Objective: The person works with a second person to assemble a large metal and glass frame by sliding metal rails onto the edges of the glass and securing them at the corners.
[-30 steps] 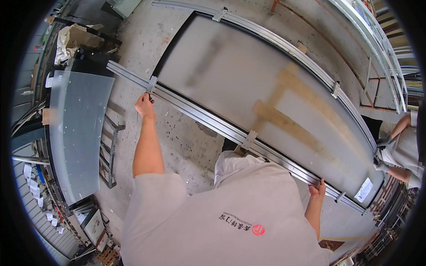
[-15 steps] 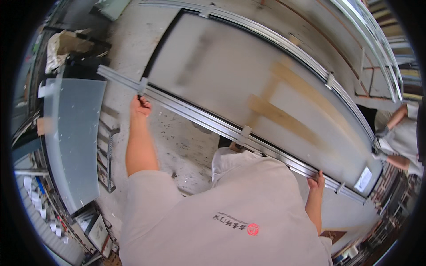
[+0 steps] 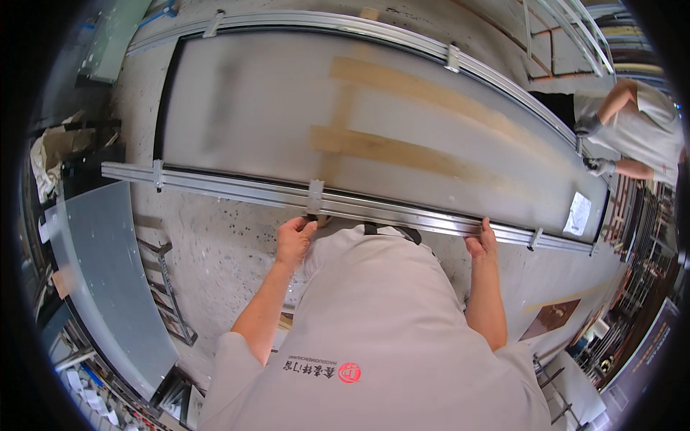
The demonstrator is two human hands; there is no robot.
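A long panel of frosted glass [image 3: 266,93] lies across the view in a silver metal frame with black edging. Small metal clamps sit along its two long rails. My left hand [image 3: 293,243] is at the near rail, its fingers pinched at the dark lower end of the middle clamp [image 3: 315,192]. Further right, my right hand [image 3: 483,243] grips the near rail [image 3: 402,215], with a finger reaching up over its edge. Another clamp [image 3: 158,174] sits near the left end of this rail, and one more clamp [image 3: 535,238] is right of my right hand.
Beyond the panel's right end stands a co-worker [image 3: 640,122], gloved hands at the frame's edge. Tan boards [image 3: 402,154] show blurred through the glass. A grey glass sheet [image 3: 108,266] leans at the left beside a dark metal rack [image 3: 169,291]. Metal profiles [image 3: 632,223] are stacked at right.
My left hand has left the clamp near the rail's left end and come right to the middle clamp. My right hand stays on the near rail. The view has turned.
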